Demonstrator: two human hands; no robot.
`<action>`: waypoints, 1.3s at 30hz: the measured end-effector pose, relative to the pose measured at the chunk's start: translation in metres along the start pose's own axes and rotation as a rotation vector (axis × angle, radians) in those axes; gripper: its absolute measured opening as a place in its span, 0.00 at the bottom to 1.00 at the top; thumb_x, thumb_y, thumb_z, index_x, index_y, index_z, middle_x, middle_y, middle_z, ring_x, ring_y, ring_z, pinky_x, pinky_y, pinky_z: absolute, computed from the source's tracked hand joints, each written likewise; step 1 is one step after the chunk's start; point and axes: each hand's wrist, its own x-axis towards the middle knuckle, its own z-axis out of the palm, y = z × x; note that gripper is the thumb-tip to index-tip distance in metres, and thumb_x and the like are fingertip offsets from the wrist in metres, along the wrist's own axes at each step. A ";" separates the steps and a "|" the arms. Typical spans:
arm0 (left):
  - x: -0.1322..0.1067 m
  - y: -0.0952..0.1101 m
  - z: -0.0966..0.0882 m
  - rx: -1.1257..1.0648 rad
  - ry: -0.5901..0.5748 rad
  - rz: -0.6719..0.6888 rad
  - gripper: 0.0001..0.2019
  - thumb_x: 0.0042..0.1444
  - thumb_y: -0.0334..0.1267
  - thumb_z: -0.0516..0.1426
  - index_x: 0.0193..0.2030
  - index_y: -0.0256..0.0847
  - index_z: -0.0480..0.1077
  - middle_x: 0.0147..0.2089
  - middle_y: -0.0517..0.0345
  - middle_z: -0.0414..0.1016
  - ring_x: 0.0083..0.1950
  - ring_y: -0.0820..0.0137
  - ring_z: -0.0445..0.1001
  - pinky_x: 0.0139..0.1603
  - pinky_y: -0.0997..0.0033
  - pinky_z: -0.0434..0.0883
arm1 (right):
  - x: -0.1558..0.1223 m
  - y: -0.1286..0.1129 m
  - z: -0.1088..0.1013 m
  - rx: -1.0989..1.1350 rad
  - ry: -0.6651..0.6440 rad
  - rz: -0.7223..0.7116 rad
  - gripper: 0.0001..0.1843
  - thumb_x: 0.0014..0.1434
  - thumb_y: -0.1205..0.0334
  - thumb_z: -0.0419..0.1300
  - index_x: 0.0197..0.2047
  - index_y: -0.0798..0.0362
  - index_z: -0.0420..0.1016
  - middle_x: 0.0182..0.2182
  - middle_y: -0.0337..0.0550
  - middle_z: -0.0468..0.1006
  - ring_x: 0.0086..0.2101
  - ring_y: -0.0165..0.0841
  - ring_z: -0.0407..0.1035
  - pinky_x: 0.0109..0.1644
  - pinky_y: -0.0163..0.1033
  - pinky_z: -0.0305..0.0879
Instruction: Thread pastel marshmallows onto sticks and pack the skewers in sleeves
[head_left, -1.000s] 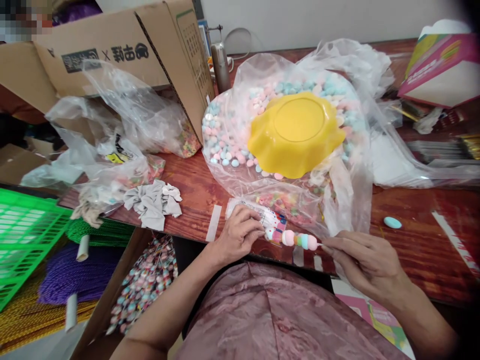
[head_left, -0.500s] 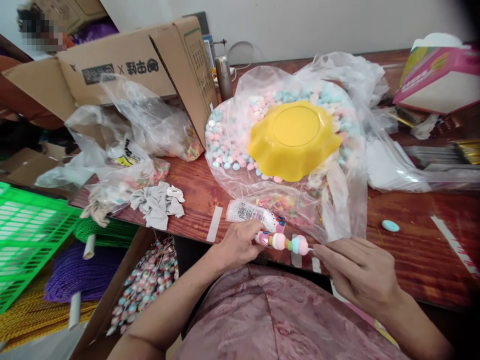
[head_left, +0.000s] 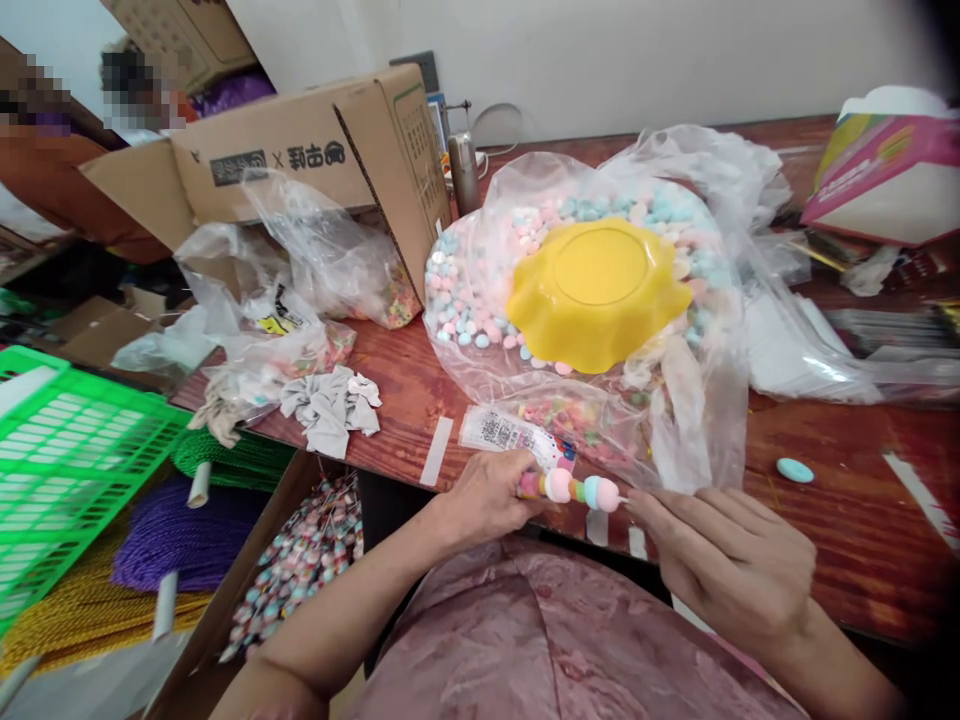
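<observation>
Table (head_left: pixel 401 375): clear bag (head_left: pixel 480 376) holds pastel pieces (head_left: pixel 450 312), perhaps sweets; left fingers (head_left: pixel 516 468) grip beaded stick (head_left: pixel 576 490), right fingers (head_left: pixel 654 512) pinch end.

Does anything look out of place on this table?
One blue candy lies alone on the wooden table, apart from the similar pieces heaped around the yellow bowl, which looks upturned, base up.

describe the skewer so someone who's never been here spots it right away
Find the big yellow dish, upside down on the table. Just below it in view, the skewer spans from the left hand to the right hand. Unlike the loose pieces around the dish, its pink, blue and other pieces sit in a row.
</observation>
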 end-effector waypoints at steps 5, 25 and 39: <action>0.001 0.012 -0.006 -0.122 -0.173 0.066 0.10 0.51 0.37 0.67 0.38 0.40 0.73 0.32 0.64 0.72 0.34 0.73 0.68 0.36 0.75 0.62 | 0.004 0.018 -0.007 0.007 -0.093 -0.120 0.14 0.64 0.73 0.54 0.50 0.53 0.74 0.37 0.43 0.82 0.30 0.32 0.67 0.33 0.42 0.56; 0.001 0.024 -0.001 -0.439 -0.330 -0.044 0.15 0.44 0.40 0.70 0.34 0.38 0.70 0.31 0.66 0.69 0.33 0.74 0.65 0.34 0.75 0.63 | 0.028 0.016 -0.010 0.052 -0.189 -0.175 0.12 0.64 0.74 0.51 0.42 0.52 0.73 0.26 0.38 0.72 0.26 0.31 0.62 0.32 0.41 0.50; -0.013 0.015 -0.006 -0.144 -0.145 0.061 0.24 0.44 0.45 0.70 0.48 0.43 0.73 0.41 0.59 0.79 0.40 0.66 0.76 0.38 0.71 0.67 | 0.042 0.003 -0.014 0.278 -0.484 0.024 0.14 0.67 0.70 0.50 0.34 0.52 0.74 0.24 0.37 0.73 0.24 0.29 0.66 0.30 0.37 0.55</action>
